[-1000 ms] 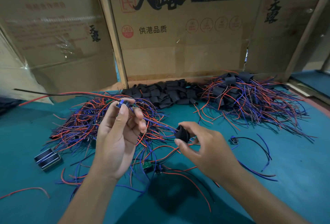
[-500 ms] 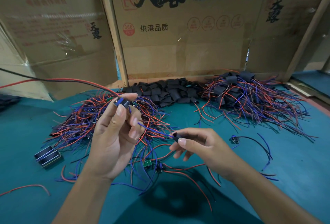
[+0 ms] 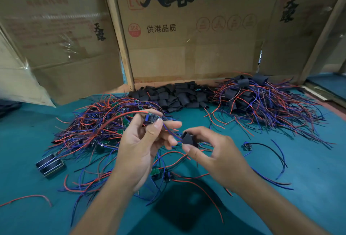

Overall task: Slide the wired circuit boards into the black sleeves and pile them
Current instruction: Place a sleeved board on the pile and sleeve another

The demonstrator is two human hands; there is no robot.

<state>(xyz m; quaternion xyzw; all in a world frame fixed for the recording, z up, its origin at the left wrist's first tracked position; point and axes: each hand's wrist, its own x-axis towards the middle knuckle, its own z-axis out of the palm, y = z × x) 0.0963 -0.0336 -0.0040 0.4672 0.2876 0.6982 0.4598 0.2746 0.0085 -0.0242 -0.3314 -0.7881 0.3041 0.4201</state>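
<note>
My left hand (image 3: pixel 142 146) pinches a small wired circuit board (image 3: pixel 150 118) between thumb and fingers, its red and blue wires trailing left and right. My right hand (image 3: pixel 211 152) pinches a black sleeve (image 3: pixel 188 138) just right of the board, with the board's blue wire running into the sleeve's mouth. A tangle of unsleeved wired boards (image 3: pixel 97 128) lies on the left of the green table. Loose black sleeves (image 3: pixel 174 96) are heaped at the back centre. The pile of sleeved boards (image 3: pixel 262 101) sits at the back right.
Cardboard boxes (image 3: pixel 187 38) wall off the back of the green table (image 3: pixel 309 197). A small metal block (image 3: pixel 49 164) lies at the left. Loose boards with wires (image 3: pixel 161 173) lie below my hands, another single part (image 3: pixel 247 145) to the right, and a stray red wire (image 3: pixel 28 198) at the lower left.
My hands have drawn closer together. The right hand has turned the sleeve open-end toward the board, and the long red wire has dropped from high left down across the pile.
</note>
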